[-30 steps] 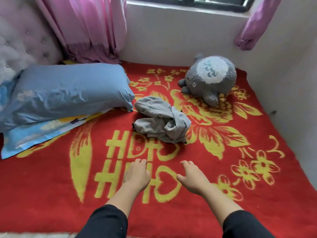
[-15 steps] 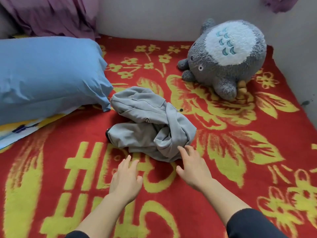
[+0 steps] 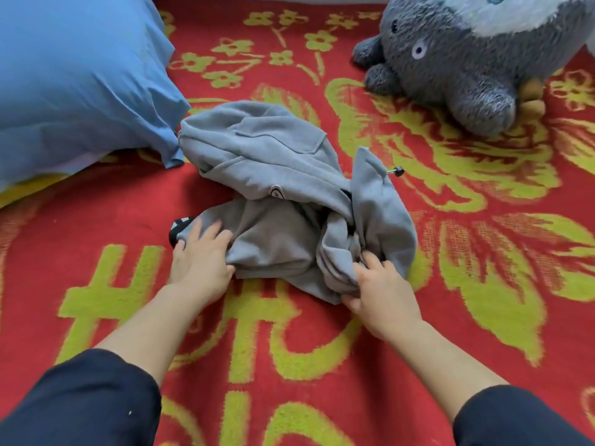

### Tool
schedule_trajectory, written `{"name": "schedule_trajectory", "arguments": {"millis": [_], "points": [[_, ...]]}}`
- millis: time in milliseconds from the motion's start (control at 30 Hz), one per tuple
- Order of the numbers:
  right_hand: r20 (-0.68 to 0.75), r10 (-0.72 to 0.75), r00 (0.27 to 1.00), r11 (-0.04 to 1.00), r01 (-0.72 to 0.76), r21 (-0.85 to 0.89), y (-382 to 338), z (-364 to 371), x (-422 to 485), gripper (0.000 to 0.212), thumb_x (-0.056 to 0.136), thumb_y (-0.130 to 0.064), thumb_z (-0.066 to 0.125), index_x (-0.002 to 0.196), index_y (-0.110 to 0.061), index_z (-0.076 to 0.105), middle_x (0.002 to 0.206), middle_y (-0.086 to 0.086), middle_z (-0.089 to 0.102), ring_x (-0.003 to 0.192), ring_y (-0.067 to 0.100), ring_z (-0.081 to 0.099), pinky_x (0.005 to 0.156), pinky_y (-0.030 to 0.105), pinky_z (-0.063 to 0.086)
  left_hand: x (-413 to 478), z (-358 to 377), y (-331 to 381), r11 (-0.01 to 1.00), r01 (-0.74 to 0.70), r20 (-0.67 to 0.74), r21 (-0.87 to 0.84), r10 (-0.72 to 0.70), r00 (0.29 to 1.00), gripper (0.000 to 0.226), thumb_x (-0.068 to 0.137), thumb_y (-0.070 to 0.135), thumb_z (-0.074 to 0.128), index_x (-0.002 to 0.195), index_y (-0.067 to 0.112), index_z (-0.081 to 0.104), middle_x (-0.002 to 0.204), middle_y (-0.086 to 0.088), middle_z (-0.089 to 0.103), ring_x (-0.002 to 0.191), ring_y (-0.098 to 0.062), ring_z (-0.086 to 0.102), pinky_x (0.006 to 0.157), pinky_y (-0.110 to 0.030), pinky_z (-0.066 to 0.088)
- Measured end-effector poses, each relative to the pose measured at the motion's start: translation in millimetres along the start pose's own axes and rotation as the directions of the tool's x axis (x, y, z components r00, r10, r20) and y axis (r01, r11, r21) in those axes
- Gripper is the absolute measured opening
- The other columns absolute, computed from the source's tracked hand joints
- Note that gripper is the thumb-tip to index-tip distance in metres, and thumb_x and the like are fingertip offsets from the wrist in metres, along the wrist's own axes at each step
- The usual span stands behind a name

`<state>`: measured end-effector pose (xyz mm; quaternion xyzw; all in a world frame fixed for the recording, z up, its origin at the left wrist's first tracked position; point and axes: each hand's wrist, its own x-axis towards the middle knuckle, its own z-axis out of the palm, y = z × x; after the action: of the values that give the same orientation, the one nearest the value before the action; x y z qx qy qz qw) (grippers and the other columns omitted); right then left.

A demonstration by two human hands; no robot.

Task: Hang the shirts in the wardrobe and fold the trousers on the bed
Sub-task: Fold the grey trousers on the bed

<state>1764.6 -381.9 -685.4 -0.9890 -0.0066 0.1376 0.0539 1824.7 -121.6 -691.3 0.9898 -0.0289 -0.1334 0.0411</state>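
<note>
Closed in on the crumpled grey cotton garment (image 3: 273,162) with both hands since half a second ago, when hovering just short of its near edge; leaned in closer too, to go by the larger pillow and toy. Now gripping the near left edge with the left hand (image 3: 199,259): thumb tucked under a fold, fingers over the top, blurred. Pinching a bunched fold at the near right with the right hand (image 3: 380,291), fingers curled into the cloth. Lying, as to the garment, in the middle of the red fleece blanket with yellow flowers and letters (image 3: 483,300), just beside the corner of the blue cotton pillow (image 3: 74,75) and apart from the grey and white plush toy (image 3: 467,66) at the far right. Probably the trousers, to judge by the patch pocket and the black drawstring toggle (image 3: 399,171), though hard to tell while bunched. Barely begun, by the look of it: nothing spread flat, nothing folded. Left to do: shake out, lay flat, fold. No sign of shirts, hangers or wardrobe, so no telling about that half.
</note>
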Motion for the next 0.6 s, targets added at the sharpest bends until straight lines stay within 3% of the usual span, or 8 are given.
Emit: {"name": "schedule_trajectory", "arguments": {"millis": [67,133,200,300,467,533,600], "points": [[-0.04,0.046,0.998,0.994,-0.042,0.098,1.2,-8.9,3.0,0.029,0.082,-0.04,0.059,0.1,-0.017,0.061,0.11,-0.001,0.055,0.099,0.029,0.055,0.065,0.032,0.039,-9.7,10.6,2.7,0.987,-0.107,-0.019,-0.121,0.106,0.994,0.021,0.081,0.021,0.063,0.097,0.018,0.05,0.12,-0.001,0.054,0.127,-0.025,0.039,0.094,-0.042,0.04],[-0.049,0.144,0.988,0.971,-0.131,0.2,2.9,-18.4,0.5,0.025,0.079,-0.039,0.058,0.082,-0.014,0.062,0.094,0.005,0.065,0.09,0.033,0.061,0.061,0.032,0.038,-27.9,14.4,2.3,0.934,-0.169,-0.024,-0.315,0.17,0.985,0.015,0.079,0.017,0.063,0.085,0.017,0.049,0.092,0.002,0.056,0.101,-0.024,0.052,0.079,-0.037,0.041],[0.027,0.251,0.967,0.93,-0.249,0.271,3.2,-27.8,-13.1,0.026,0.076,-0.038,0.059,0.067,-0.014,0.058,0.08,0.012,0.068,0.082,0.036,0.063,0.057,0.031,0.036,-48.0,10.8,-0.1,0.879,-0.173,0.04,-0.444,0.213,0.976,0.009,0.075,0.022,0.058,0.079,0.021,0.049,0.079,0.007,0.055,0.081,-0.019,0.054,0.068,-0.033,0.04],[0.188,0.285,0.94,0.93,-0.318,0.183,12.2,-36.7,-42.5,0.024,0.073,-0.037,0.058,0.073,-0.013,0.062,0.083,0.015,0.069,0.085,0.036,0.065,0.058,0.03,0.038,-77.9,3.9,-1.1,0.85,-0.236,0.166,-0.472,0.348,0.923,0.016,0.068,0.037,0.048,0.08,0.028,0.053,0.078,0.013,0.058,0.076,-0.011,0.056,0.068,-0.033,0.046],[0.355,0.339,0.871,0.935,-0.273,-0.225,49.5,-64.6,-78.1,0.029,0.084,-0.034,0.05,0.101,-0.015,0.064,0.109,0.005,0.069,0.103,0.024,0.065,0.07,0.024,0.04,-145.2,10.2,23.3,0.793,-0.445,0.258,-0.416,0.572,0.778,0.013,0.076,0.027,0.055,0.088,0.022,0.056,0.097,0.005,0.061,0.091,-0.012,0.054,0.067,-0.018,0.033],[0.313,0.392,0.865,0.901,-0.292,-0.321,62.3,-71.9,-79.2,0.035,0.085,-0.037,0.053,0.112,-0.016,0.06,0.119,0.004,0.064,0.113,0.023,0.059,0.079,0.027,0.043,-173.9,16.1,41.5,0.76,-0.503,0.31,-0.412,0.636,0.707,0.016,0.077,0.026,0.056,0.09,0.019,0.056,0.1,0.002,0.06,0.096,-0.017,0.055,0.071,-0.021,0.035],[0.177,0.377,0.909,0.917,-0.34,-0.209,55.1,-77.1,-75.4,0.04,0.085,-0.03,0.058,0.12,-0.013,0.052,0.127,0.008,0.054,0.12,0.029,0.048,0.089,0.039,0.044,-199.8,19.8,59.7,0.723,-0.533,0.366,-0.44,0.686,0.629,0.017,0.078,0.024,0.057,0.093,0.015,0.056,0.103,-0.003,0.059,0.1,-0.021,0.055,0.078,-0.029,0.041]]}}
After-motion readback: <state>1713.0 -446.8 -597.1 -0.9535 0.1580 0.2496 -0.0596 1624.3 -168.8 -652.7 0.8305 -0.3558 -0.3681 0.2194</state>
